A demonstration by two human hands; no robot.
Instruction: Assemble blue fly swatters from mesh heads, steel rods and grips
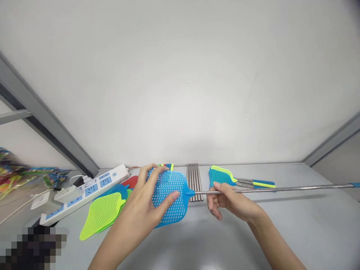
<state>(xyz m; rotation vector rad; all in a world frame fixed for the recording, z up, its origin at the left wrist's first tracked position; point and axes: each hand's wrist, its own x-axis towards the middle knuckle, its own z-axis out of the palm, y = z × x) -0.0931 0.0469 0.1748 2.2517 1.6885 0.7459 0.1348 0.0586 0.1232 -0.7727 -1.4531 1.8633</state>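
Note:
A blue fly swatter (pixel 174 206) with a long telescopic metal shaft is held level above the table. My left hand (pixel 137 210) grips its mesh head, the thumb on the near face and the fingers over the top edge. Farther along, my right hand (pixel 233 200) has the shaft between thumb and fingers, close to the head. The shaft runs out to a blue end at the right edge. Behind it lie several metal rods (pixel 194 176) side by side. Loose swatter heads, a yellow-green one (pixel 102 210) and a red one (pixel 133 182) among them, lie left of my left hand.
Several collapsed fly swatters (pixel 223 176) lie at the back right of the grey table (pixel 202 240). A white power strip (pixel 112 176) with plugs and cables slants along the left side. Colourful plastic packets (pixel 17 176) lie beyond the metal frame post (pixel 50 112). A wall closes the back.

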